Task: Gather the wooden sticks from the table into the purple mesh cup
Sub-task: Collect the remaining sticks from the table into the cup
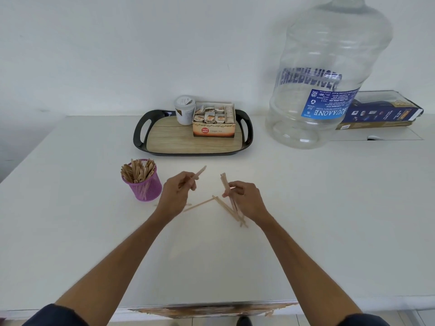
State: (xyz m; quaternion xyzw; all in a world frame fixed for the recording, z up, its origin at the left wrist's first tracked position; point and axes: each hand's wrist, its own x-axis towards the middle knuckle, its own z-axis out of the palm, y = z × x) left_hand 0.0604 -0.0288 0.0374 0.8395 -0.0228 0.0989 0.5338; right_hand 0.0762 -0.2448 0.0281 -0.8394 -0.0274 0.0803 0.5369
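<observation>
The purple mesh cup (147, 189) stands on the white table (70, 208), left of my hands, and is filled with several upright wooden sticks (137, 171). My left hand (175, 194) grips a wooden stick (200, 171) that points up and to the right, just right of the cup. My right hand (244, 198) pinches a small bundle of sticks (224, 182) above the table. Several loose sticks (226, 207) lie on the table between and under my hands; one thin stick (199, 204) lies slanted toward my left wrist.
A black tray with a wood-look base (188, 140) sits behind, carrying a white tub (184, 109) and a box of tea sachets (214, 123). A large clear water jug (324, 76) stands at the back right, with a dark box (381, 111) behind it.
</observation>
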